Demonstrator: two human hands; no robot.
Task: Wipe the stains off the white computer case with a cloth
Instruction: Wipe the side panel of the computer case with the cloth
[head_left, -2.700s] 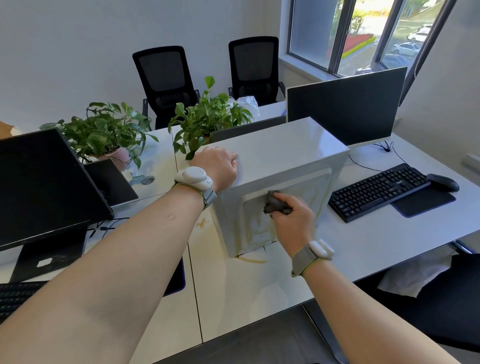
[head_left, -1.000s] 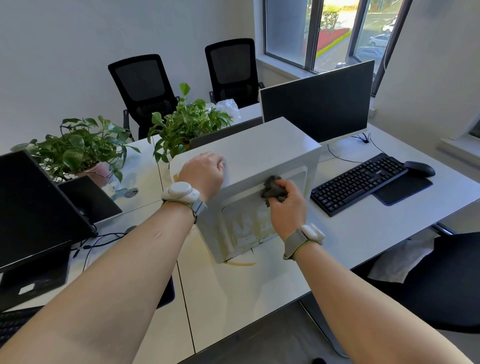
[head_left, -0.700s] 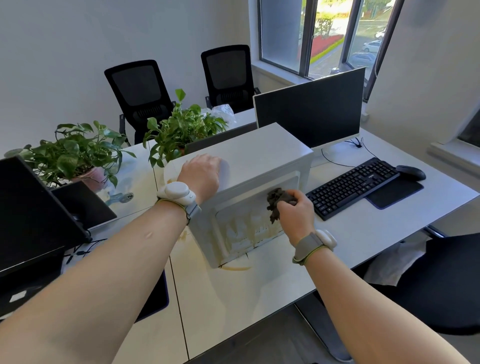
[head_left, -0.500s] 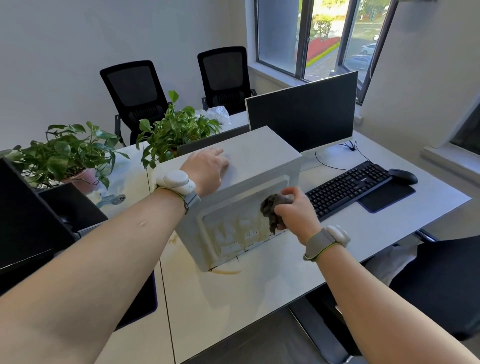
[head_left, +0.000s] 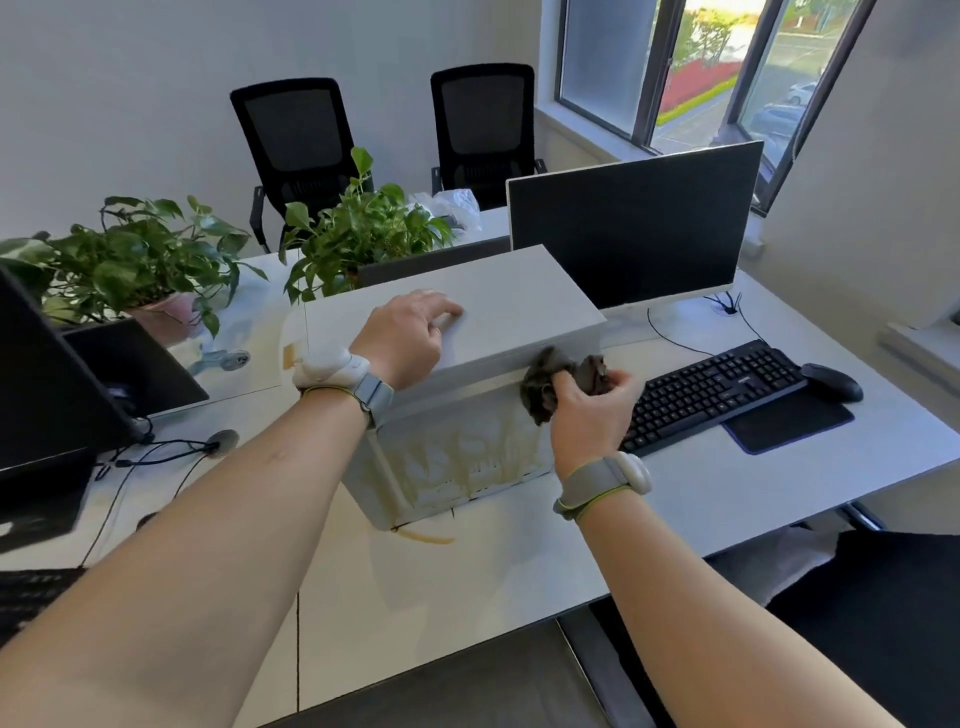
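Case (head_left: 498, 312), white, stood mid-table (head_left: 727, 493), yellow stains (head_left: 467, 452) on near face. Right hand (head_left: 587, 415) gripped dark cloth (head_left: 545, 384) at case's top edge. Left hand (head_left: 410, 338) lay flat on top, fingers relaxed.

White computer case (head_left: 498, 306) – yellow-brown streaked stains (head_left: 462, 457) (side panel), dark grey cloth (head_left: 545, 384), black keyboard (head_left: 717, 389)

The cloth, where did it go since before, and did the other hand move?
The right hand slid the dark cloth from the middle of the stained panel up to its top right corner. The left hand stayed resting on top of the white computer case; brown stains remain.
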